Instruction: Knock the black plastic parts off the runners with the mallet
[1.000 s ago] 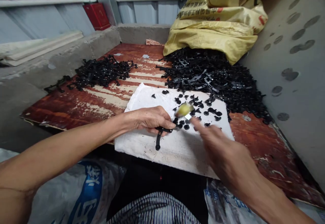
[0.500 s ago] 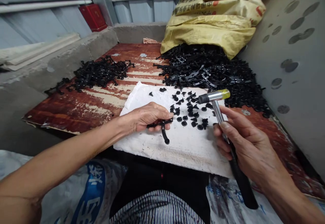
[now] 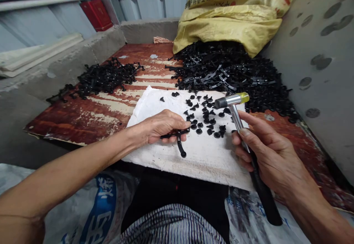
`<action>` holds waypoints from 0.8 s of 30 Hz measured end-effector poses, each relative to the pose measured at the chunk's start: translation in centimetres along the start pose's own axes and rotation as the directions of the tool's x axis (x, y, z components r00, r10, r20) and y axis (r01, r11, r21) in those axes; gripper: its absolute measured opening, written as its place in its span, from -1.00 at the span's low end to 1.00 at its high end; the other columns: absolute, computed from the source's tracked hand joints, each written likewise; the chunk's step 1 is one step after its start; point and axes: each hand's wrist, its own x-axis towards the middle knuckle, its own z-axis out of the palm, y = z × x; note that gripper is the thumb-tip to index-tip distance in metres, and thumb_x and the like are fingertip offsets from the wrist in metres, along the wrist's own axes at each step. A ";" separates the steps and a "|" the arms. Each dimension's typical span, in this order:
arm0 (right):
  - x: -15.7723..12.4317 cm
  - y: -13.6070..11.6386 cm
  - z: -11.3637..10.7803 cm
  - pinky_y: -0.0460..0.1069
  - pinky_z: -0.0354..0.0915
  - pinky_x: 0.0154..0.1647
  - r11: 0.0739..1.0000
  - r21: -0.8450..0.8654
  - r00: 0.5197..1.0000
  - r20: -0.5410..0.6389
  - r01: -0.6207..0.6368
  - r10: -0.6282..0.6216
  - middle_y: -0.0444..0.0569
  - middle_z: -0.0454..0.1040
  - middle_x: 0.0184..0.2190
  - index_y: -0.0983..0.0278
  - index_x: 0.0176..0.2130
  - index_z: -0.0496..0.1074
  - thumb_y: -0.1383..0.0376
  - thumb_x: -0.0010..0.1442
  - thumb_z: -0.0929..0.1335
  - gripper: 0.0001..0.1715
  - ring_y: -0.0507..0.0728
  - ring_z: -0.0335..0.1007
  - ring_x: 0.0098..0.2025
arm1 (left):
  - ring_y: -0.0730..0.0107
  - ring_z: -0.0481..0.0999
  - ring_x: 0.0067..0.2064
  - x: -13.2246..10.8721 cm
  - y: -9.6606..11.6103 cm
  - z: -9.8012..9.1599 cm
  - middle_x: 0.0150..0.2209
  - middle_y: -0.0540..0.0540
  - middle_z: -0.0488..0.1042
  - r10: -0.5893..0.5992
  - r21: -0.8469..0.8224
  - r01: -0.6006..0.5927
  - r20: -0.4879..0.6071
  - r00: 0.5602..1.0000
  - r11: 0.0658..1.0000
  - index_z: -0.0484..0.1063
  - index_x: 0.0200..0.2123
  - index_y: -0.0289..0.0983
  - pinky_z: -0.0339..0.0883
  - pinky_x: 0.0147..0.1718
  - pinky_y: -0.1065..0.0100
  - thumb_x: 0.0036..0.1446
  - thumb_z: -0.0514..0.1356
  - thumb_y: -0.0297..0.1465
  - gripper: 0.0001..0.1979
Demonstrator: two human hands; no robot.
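Black plastic runner (image 3: 178, 136) pinched at the pad's edge, hammer (image 3: 234, 103) up in the other hand

From across the room you can see the person's left hand (image 3: 163, 127) resting on a white pad (image 3: 204, 161), its fingers (image 3: 173, 120) closed on the runner, whose forked arm hangs toward the pad. The right hand (image 3: 267, 150) has its fingers (image 3: 249, 135) wrapped around the hammer's black handle, with the steel head and yellow tip raised just above the pad's far side. Between the hands lie small black plastic pieces (image 3: 206, 120), scattered on the pad and close to the runner. The pad sits on a red, peeling plywood surface (image 3: 69, 122). Behind it, a large heap of black parts (image 3: 226, 74) spills from beneath a yellow woven sack (image 3: 229, 26), and a smaller heap (image 3: 105, 78) lies off to the left.
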 end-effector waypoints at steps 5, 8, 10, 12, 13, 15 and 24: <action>0.0 0.0 -0.1 -0.15 0.03 -0.76 1.000 -0.020 1.000 -0.001 0.003 -0.003 -0.20 0.36 -0.50 0.06 0.08 0.41 0.20 0.17 0.41 -0.53 -0.04 0.10 -0.65 | 0.68 0.20 -0.77 0.1 0.0 0.0 -0.64 -0.04 0.47 -0.003 0.004 0.003 0.006 1.000 1.000 0.34 -0.58 -0.35 -0.03 -0.83 0.57 0.11 0.28 -0.40 -0.72; 0.0 0.0 -0.2 -0.15 0.03 -0.77 1.000 -0.020 1.000 0.001 0.004 -0.004 -0.20 0.36 -0.49 0.06 0.09 0.40 0.20 0.17 0.40 -0.53 -0.04 0.10 -0.66 | 0.68 0.20 -0.78 0.1 0.0 0.0 -0.65 -0.04 0.47 -0.010 0.002 0.010 -0.003 1.000 1.000 0.34 -0.59 -0.34 -0.03 -0.83 0.57 0.11 0.28 -0.40 -0.72; 0.0 0.0 -0.2 -0.15 0.02 -0.77 1.000 -0.012 1.000 0.001 0.002 -0.002 -0.19 0.36 -0.50 0.07 0.09 0.40 0.20 0.17 0.40 -0.53 -0.04 0.10 -0.66 | 0.68 0.20 -0.78 0.1 0.0 0.0 -0.65 -0.03 0.47 -0.012 -0.001 0.012 -0.007 1.000 1.000 0.33 -0.59 -0.34 -0.03 -0.83 0.57 0.10 0.29 -0.40 -0.72; 0.0 0.0 -0.1 -0.15 0.02 -0.78 1.000 -0.008 1.000 -0.001 -0.002 0.002 -0.19 0.36 -0.50 0.08 0.09 0.40 0.20 0.17 0.40 -0.53 -0.04 0.10 -0.66 | 0.68 0.20 -0.78 0.1 0.1 0.1 -0.66 -0.03 0.46 -0.015 -0.002 0.015 -0.014 1.000 1.000 0.33 -0.60 -0.34 -0.03 -0.83 0.57 0.09 0.30 -0.41 -0.71; 0.0 0.0 -0.1 -0.15 0.03 -0.77 1.000 -0.004 1.000 -0.003 -0.002 0.002 -0.19 0.36 -0.50 0.09 0.09 0.40 0.21 0.17 0.40 -0.53 -0.04 0.10 -0.65 | 0.68 0.20 -0.78 0.0 0.1 0.2 -0.66 -0.03 0.46 -0.017 0.001 0.017 -0.020 1.000 1.000 0.32 -0.60 -0.34 -0.03 -0.83 0.57 0.09 0.29 -0.41 -0.71; 0.0 0.0 0.1 -0.15 0.03 -0.77 1.000 -0.002 1.000 -0.006 -0.005 0.005 -0.18 0.37 -0.49 0.09 0.09 0.40 0.21 0.17 0.41 -0.53 -0.04 0.11 -0.65 | 0.68 0.20 -0.78 -0.1 0.2 0.3 -0.66 -0.03 0.46 -0.025 0.016 0.026 -0.037 0.999 1.000 0.32 -0.60 -0.34 -0.04 -0.82 0.57 0.13 0.25 -0.43 -0.71; -0.2 0.1 -0.2 -0.13 0.08 -0.76 0.959 -0.260 0.993 0.046 0.114 -0.105 -0.18 0.39 -0.50 0.12 0.16 0.39 0.18 0.25 0.34 -0.52 -0.03 0.11 -0.66 | 0.68 0.24 -0.76 -0.5 0.5 0.9 -0.63 -0.03 0.48 -0.034 0.142 0.053 -0.132 0.991 0.988 0.36 -0.55 -0.33 -0.06 -0.81 0.60 0.17 0.22 -0.39 -0.74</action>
